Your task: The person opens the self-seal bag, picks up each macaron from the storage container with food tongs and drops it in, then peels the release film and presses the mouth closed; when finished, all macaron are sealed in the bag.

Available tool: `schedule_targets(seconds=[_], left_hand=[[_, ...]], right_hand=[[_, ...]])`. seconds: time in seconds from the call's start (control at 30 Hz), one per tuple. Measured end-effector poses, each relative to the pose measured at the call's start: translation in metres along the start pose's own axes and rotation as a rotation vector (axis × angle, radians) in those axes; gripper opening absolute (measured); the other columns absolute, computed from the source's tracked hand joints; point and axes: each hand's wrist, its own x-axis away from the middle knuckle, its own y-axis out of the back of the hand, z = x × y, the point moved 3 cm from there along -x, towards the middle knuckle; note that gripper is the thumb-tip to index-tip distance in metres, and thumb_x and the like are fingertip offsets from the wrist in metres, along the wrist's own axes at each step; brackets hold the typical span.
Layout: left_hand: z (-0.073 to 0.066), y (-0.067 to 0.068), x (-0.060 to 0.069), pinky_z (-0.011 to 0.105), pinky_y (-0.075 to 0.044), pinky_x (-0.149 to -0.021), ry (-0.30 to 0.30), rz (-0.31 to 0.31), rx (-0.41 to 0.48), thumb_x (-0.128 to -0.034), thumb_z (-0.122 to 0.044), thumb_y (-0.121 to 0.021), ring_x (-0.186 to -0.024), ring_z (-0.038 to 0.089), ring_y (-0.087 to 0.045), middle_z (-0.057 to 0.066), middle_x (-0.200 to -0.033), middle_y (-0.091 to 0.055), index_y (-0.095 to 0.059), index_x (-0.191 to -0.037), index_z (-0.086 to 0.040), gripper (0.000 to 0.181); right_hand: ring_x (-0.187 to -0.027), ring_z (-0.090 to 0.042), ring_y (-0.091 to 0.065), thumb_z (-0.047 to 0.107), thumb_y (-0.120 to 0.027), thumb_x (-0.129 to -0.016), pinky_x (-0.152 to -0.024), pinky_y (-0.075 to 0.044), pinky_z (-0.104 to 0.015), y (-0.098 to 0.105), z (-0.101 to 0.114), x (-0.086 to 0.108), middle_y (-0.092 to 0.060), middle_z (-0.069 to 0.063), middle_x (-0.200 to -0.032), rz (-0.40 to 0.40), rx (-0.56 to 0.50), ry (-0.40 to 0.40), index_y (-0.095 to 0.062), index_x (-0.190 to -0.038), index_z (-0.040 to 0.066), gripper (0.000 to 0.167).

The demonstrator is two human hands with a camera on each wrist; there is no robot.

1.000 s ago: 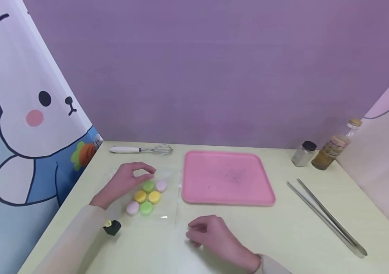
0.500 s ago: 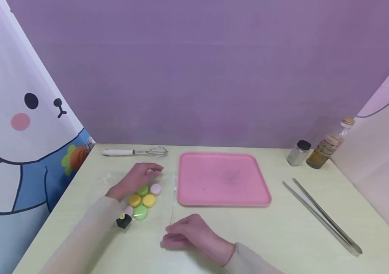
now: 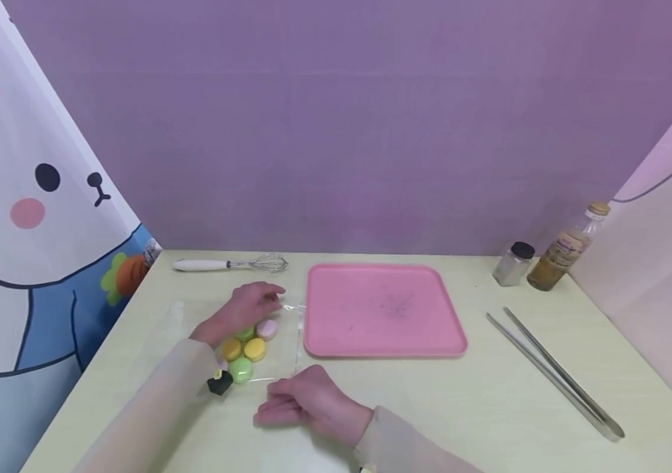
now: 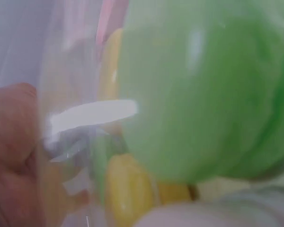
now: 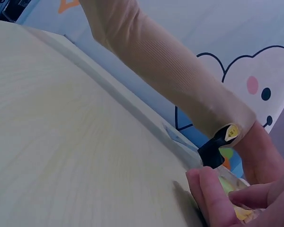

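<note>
A clear plastic bag (image 3: pixel 285 348) lies on the table with several macarons seen inside or under its film: a light green macaron (image 3: pixel 241 370), yellow ones (image 3: pixel 255 349) and a pale pink one (image 3: pixel 267 329). My left hand (image 3: pixel 241 309) reaches over it and appears to pinch the film near its upper right corner, where a shiny crease shows. At the bag's lower edge is my right hand (image 3: pixel 312 404), thumb apart from fairly straight fingers (image 5: pixel 212 194). In the left wrist view, a large green macaron (image 4: pixel 194 104) fills much of the picture behind shiny film.
Right of the bag lies a pink tray (image 3: pixel 383 315). A whisk (image 3: pixel 229 264) is at the back left. Metal tongs (image 3: pixel 554 374) lie at the right, below a small black-lidded jar (image 3: pixel 513 265) and a corked bottle (image 3: pixel 561 256). A purple wall stands behind.
My left hand has moved right and settled by the bag's upper right corner, its fingertips closer together. The right hand has slid left to the bag's lower edge.
</note>
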Motion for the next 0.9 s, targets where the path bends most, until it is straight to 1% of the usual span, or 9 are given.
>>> schedule_targets(seconds=[0.13,0.23,0.3,0.43,0.53,0.7,0.8,0.9], left_hand=[[-0.004,0.002,0.001,0.043,-0.053,-0.089,0.005,-0.008,0.0,-0.0976,-0.01,-0.067,-0.096,0.022,-0.062,0.005,-0.101,-0.066,-0.069,-0.122,-0.002,0.026],[-0.007,0.004,0.002,0.04,-0.054,-0.084,-0.023,-0.006,0.005,-0.0972,-0.007,-0.066,-0.091,0.019,-0.061,0.003,-0.095,-0.064,-0.073,-0.113,-0.002,0.018],[-0.009,0.005,0.003,0.038,-0.053,-0.083,-0.035,0.0,0.017,-0.097,-0.005,-0.066,-0.09,0.019,-0.061,0.002,-0.094,-0.064,-0.074,-0.108,-0.003,0.014],[-0.013,0.008,0.008,0.039,-0.055,-0.083,-0.04,-0.002,0.039,-0.0962,-0.004,-0.066,-0.091,0.02,-0.066,0.002,-0.094,-0.069,-0.073,-0.1,-0.004,0.008],[-0.016,0.009,0.014,0.04,-0.056,-0.084,-0.027,-0.005,0.055,-0.0954,-0.003,-0.067,-0.09,0.02,-0.068,0.001,-0.093,-0.072,-0.071,-0.102,-0.004,0.008],[-0.021,0.01,0.023,0.039,-0.056,-0.083,-0.01,-0.022,0.063,-0.0928,-0.001,-0.07,-0.086,0.018,-0.067,0.0,-0.088,-0.071,-0.068,-0.116,0.0,0.023],[-0.025,0.012,0.03,0.038,-0.057,-0.082,0.026,-0.042,0.09,-0.0918,-0.002,-0.072,-0.087,0.019,-0.068,0.0,-0.088,-0.071,-0.066,-0.12,0.002,0.029],[-0.03,0.013,0.038,0.035,-0.058,-0.08,0.094,-0.056,0.129,-0.0911,-0.005,-0.074,-0.088,0.018,-0.069,0.0,-0.089,-0.072,-0.068,-0.12,0.002,0.03]], right_hand=[[-0.081,-0.041,-0.074,-0.003,-0.067,-0.091,-0.072,-0.061,-0.038,0.001,-0.001,0.002,-0.07,-0.031,-0.082,0.022,0.025,0.024,-0.067,-0.093,-0.014,0.011],[-0.08,-0.04,-0.074,-0.003,-0.067,-0.09,-0.072,-0.061,-0.038,0.004,0.001,0.005,-0.071,-0.029,-0.082,0.035,0.072,0.053,-0.067,-0.094,-0.013,0.011],[-0.079,-0.039,-0.074,-0.002,-0.067,-0.09,-0.071,-0.061,-0.038,0.007,0.003,0.008,-0.072,-0.028,-0.081,0.032,0.111,0.066,-0.067,-0.094,-0.013,0.011],[-0.076,-0.04,-0.074,-0.004,-0.066,-0.089,-0.068,-0.062,-0.04,0.013,0.005,0.014,-0.071,-0.027,-0.08,0.007,0.167,0.092,-0.066,-0.094,-0.013,0.01],[-0.074,-0.039,-0.074,-0.006,-0.064,-0.088,-0.066,-0.062,-0.04,0.019,0.005,0.019,-0.071,-0.025,-0.079,-0.018,0.211,0.121,-0.065,-0.093,-0.013,0.009],[-0.071,-0.034,-0.074,-0.006,-0.062,-0.087,-0.063,-0.062,-0.038,0.033,0.012,0.032,-0.072,-0.02,-0.077,-0.051,0.308,0.184,-0.065,-0.091,-0.01,0.007],[-0.072,-0.032,-0.074,-0.007,-0.063,-0.085,-0.065,-0.062,-0.037,0.041,0.02,0.041,-0.072,-0.018,-0.078,-0.059,0.356,0.23,-0.066,-0.09,-0.009,0.006],[-0.073,-0.03,-0.074,-0.006,-0.064,-0.084,-0.066,-0.062,-0.036,0.051,0.027,0.049,-0.071,-0.016,-0.079,-0.077,0.405,0.281,-0.066,-0.089,-0.007,0.006]])
